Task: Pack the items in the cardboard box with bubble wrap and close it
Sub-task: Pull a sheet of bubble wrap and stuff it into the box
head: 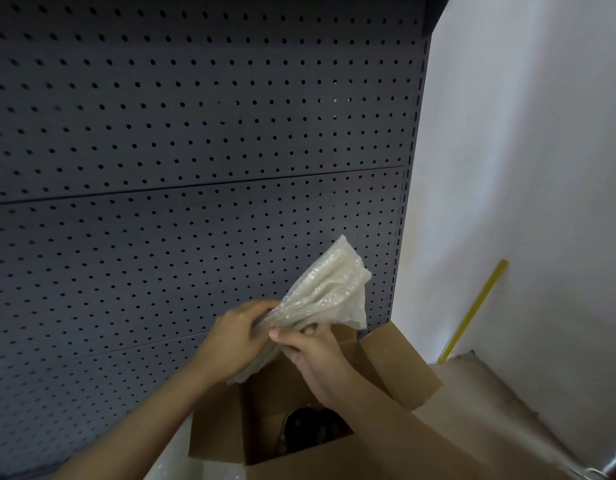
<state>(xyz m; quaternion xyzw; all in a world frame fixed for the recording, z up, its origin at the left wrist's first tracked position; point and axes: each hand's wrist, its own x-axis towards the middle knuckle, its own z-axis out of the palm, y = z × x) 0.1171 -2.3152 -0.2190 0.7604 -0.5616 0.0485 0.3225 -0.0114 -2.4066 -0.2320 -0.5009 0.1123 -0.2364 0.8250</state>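
Above the open cardboard box (396, 368) both hands hold a bunched sheet of bubble wrap (327, 292). My left hand (234, 341) grips its lower left part. My right hand (310, 351) pinches it from the right side. The wrap fans upward to the right, and its lower end hangs toward the box opening. Inside the box, low down, lies a dark round item (310, 431), partly hidden by the box wall. The flaps of the box stand open.
A dark grey pegboard wall (195, 133) fills the left and back. A white wall (528, 168) is on the right with a yellow strip (473, 313) leaning on it. Brown paper (490, 403) lies right of the box. More bubble wrap (182, 462) lies at the bottom left.
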